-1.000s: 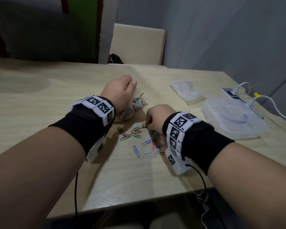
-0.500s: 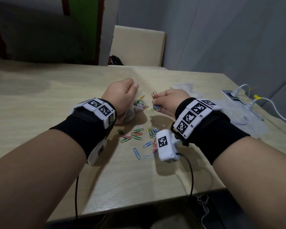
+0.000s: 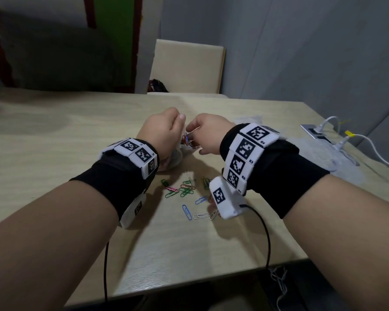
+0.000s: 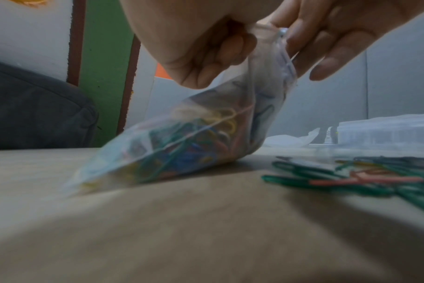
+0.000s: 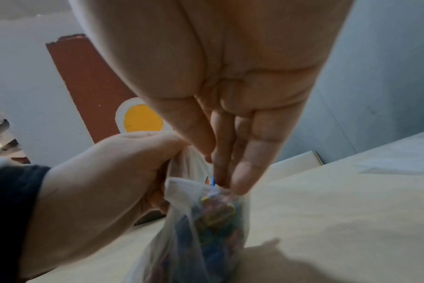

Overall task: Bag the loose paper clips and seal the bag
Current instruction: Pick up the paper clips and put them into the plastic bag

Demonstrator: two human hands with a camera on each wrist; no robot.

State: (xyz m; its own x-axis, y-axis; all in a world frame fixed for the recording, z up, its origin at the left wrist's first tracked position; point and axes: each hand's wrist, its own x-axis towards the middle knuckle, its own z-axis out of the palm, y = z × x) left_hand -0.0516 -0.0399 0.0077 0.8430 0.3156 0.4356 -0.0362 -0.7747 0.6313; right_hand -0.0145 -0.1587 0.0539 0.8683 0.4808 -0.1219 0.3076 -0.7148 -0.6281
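A clear zip bag (image 3: 175, 158) (image 4: 182, 137) (image 5: 206, 229), partly filled with coloured paper clips, rests with its bottom on the wooden table (image 3: 54, 135). My left hand (image 3: 164, 133) (image 4: 201, 47) (image 5: 97, 181) grips one side of its mouth and holds it up. My right hand (image 3: 208, 135) (image 4: 327, 38) (image 5: 220, 168) is at the mouth, its fingertips pressed together on a few clips, a blue one showing. Several loose paper clips (image 3: 184, 189) (image 4: 351, 176) lie on the table below and between my wrists, some hidden by the right wrist camera.
A clear plastic box (image 3: 339, 167) sits right of my right wrist, with a spare bag (image 3: 249, 118) behind it. A table socket (image 3: 317, 133) with white cables is at the far right. A chair back (image 3: 186, 66) stands beyond the table. The front edge (image 3: 189, 286) is close.
My right hand left the loose pile with a few clips, lifted, and moved left to the bag's mouth. The left hand kept its hold on the bag.
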